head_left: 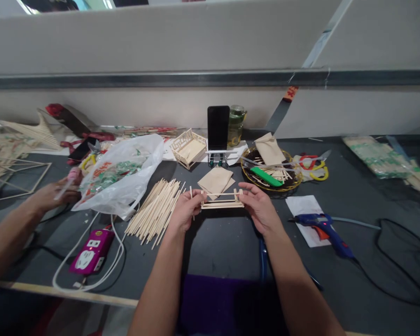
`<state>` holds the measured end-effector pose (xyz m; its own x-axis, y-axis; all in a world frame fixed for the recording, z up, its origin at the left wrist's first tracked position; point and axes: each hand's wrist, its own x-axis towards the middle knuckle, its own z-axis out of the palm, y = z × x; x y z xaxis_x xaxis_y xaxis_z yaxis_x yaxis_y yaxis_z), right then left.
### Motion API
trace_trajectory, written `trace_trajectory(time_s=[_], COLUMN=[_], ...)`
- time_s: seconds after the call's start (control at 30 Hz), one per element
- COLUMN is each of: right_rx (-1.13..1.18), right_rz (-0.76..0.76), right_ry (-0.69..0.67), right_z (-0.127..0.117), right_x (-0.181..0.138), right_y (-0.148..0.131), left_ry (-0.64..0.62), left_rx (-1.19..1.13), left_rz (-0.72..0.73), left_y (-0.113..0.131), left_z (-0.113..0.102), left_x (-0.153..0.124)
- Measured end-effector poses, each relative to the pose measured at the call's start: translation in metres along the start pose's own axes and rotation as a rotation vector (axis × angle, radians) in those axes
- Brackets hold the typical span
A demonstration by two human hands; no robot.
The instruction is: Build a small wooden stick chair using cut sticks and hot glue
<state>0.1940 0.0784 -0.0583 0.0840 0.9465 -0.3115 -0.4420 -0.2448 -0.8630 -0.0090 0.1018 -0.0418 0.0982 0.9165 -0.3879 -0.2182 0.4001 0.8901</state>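
Note:
Between my hands is a small frame of thin wooden sticks [221, 204], lifted over the dark table. My left hand [188, 207] pinches its left end, and a loose stick [191, 191] also stands up between those fingers. At the right end, the thumb and fingers of my right hand [257, 205] close on the frame's upright. Just beyond it lie some brown paper squares [216, 179]. Left of my left hand a pile of wooden sticks [156, 210] is spread out. A blue glue gun [324, 226] rests on white paper to the right of my right hand.
Farther back are a small stick-built model [189, 148], a phone [218, 128] on a stand, a glass jar [236, 123] and a basket [287, 186] with a green comb. A purple power strip [93, 251] and plastic bag [122, 172] lie left. Another person's hand [58, 191] works there.

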Motion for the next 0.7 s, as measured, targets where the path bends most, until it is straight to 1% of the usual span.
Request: trace_trajectory(time_s=[0.7], right_rx=[0.030], right_rz=[0.028], right_ry=[-0.022], right_z=[0.0028], right_x=[0.0005], right_y=[-0.0010], left_ry=[-0.030], left_rx=[0.010], left_rz=[-0.009], left_y=[-0.0029], left_z=[-0.0028], left_x=[0.0018])
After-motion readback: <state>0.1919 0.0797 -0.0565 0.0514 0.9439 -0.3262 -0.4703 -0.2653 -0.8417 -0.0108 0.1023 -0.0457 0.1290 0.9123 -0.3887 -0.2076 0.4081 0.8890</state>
